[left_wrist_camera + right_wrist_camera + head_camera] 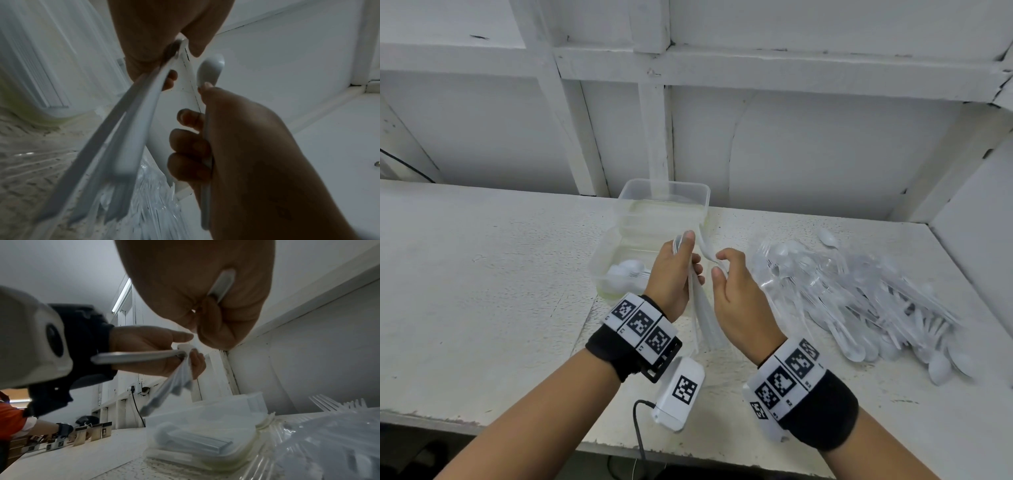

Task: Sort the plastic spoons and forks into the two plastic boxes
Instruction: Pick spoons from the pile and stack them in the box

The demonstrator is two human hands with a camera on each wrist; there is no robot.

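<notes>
My left hand (686, 260) grips a bundle of white plastic cutlery (702, 315) upright above the table; fork tines show by the thumb and the handles fan out downward. The same bundle (127, 138) fills the left wrist view. Close beside it, my right hand (722, 270) has its fingers curled round a single white spoon (209, 69), bowl pointing up toward the left thumb. Two clear plastic boxes stand just behind the hands: the far box (664, 198) looks empty, the near box (599, 263) holds white cutlery with spoon bowls showing. A large loose pile of spoons and forks (859, 298) lies to the right.
The white table (482, 291) ends at a back wall and at a side wall on the right, just past the pile. Clear plastic wrap (308, 443) lies under the pile. Far to the left, another person's gloved hand (63, 430) works among small upright objects.
</notes>
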